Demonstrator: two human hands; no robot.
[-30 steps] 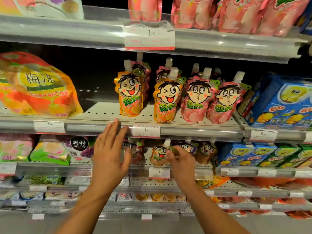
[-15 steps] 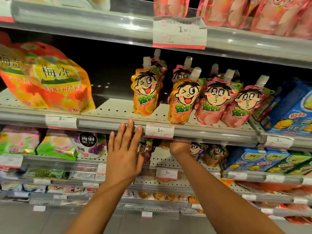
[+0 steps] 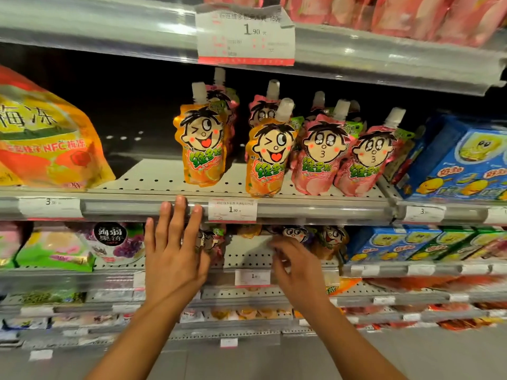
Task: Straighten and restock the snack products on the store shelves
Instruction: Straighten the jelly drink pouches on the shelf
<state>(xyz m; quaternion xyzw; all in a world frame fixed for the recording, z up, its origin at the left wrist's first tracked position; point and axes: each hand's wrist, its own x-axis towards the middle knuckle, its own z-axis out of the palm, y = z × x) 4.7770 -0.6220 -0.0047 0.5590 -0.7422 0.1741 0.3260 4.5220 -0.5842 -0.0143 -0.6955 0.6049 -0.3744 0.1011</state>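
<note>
Nearest the camera, two bare forearms are raised toward the shelving. The left hand (image 3: 174,259) is held flat with its fingers straight and together, the fingertips (image 3: 180,202) laid against the front rail of the middle shelf (image 3: 315,211), just left of a white price tag (image 3: 232,210) marked 1.90; nothing is gripped by it. The right hand (image 3: 297,266) is seen lower, in front of the shelf below (image 3: 247,255), its fingers blurred and loosely bent; whether anything is pinched by it cannot be told. Just beyond this hand, small face-printed pouches (image 3: 295,233) are stood toward the back of that lower shelf, partly hidden under the rail above. At the left end of the lower shelf green and pink bags (image 3: 55,252) are laid, and at its right end blue and green boxes (image 3: 406,242) are lined up.

On the middle shelf, spouted drink pouches are stood upright near the front edge: an orange pouch (image 3: 203,144) on the left, a second orange pouch (image 3: 270,157) well apart from it, then two pink pouches (image 3: 319,154) touching one another. More pouches are stacked behind them. A large orange bag (image 3: 46,135) is placed at the left end, a blue carton (image 3: 466,165) at the right end.

Farthest up, pink packets (image 3: 411,15) are ranged along the top shelf, with a large price label (image 3: 245,34) on its front rail.
</note>
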